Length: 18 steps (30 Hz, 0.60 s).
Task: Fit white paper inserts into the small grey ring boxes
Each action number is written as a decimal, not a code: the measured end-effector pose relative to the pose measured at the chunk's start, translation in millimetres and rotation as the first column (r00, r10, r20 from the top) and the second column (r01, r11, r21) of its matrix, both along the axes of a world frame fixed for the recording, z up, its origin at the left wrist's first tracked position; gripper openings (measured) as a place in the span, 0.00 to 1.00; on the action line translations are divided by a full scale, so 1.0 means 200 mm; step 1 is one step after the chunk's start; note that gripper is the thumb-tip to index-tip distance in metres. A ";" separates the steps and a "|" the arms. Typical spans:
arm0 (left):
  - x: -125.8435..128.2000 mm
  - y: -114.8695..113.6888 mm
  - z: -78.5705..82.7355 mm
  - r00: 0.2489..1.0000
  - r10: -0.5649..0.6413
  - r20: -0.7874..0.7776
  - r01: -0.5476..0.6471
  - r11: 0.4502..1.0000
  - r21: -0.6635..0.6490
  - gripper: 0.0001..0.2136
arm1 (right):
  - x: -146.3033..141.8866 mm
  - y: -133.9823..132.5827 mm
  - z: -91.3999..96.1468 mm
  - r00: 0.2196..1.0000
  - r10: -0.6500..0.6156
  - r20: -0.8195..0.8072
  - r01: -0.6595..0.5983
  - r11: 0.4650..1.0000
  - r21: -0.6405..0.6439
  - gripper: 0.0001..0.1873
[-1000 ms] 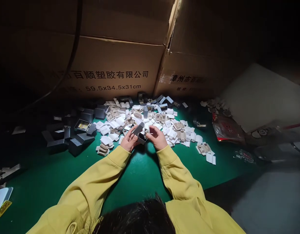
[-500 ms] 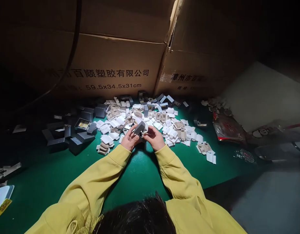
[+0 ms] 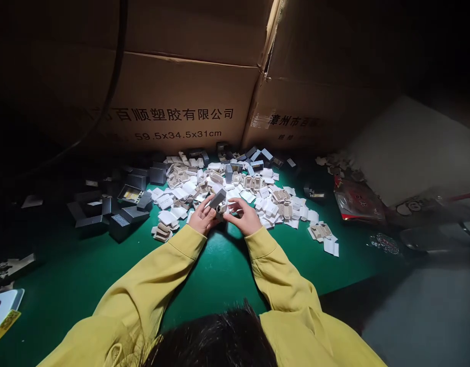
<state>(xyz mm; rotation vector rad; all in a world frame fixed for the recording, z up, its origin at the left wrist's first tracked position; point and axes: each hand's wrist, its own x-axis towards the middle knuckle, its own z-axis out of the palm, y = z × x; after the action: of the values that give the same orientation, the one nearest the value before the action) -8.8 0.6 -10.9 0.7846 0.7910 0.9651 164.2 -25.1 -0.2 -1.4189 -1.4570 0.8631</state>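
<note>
Held over the green table is a small dark grey box [image 3: 218, 198], tilted, with its lid side raised. My left hand [image 3: 203, 216] is closed around its left side. Pale card shows at the box's right side, where my right hand [image 3: 245, 216] curls its thumb and fingers against a small pale card piece [image 3: 223, 208]. The fingertips partly hide that piece and the inside of the box. Just beyond both hands lies a heap of folded white and grey card inserts [image 3: 189, 189].
Several dark grey boxes [image 3: 122, 224] lie to the left, one open with a yellowish inside [image 3: 130, 194]. More small boxes line the back, before large cardboard cartons [image 3: 181, 92]. A red-edged plastic packet [image 3: 358, 200] and a clear bag [image 3: 429, 234] are at right.
My right hand has shifted slightly right and its fingers have opened a little from the box. The grey box has tilted more upright in my left hand.
</note>
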 end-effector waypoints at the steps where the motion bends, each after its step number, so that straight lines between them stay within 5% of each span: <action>1: 0.00 0.00 0.00 1.000 0.005 0.002 -0.005 1.000 -0.014 0.41 | 0.00 0.00 0.01 0.998 -0.001 0.061 -0.002 0.999 0.051 0.21; 5: 0.00 0.01 0.00 0.999 0.025 0.033 -0.023 0.999 -0.047 0.41 | -0.02 -0.01 0.02 0.964 0.011 0.267 -0.061 0.982 0.181 0.09; 18: -0.03 0.02 -0.01 0.996 0.020 0.081 -0.014 0.997 -0.078 0.32 | -0.04 -0.01 -0.01 0.904 0.025 0.426 -0.123 0.971 0.203 0.14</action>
<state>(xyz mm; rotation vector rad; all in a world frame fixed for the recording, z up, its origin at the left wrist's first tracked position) -14.7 5.2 -13.7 0.6679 0.7605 0.9698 156.9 -27.8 -1.9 -1.4375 -1.8793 0.4252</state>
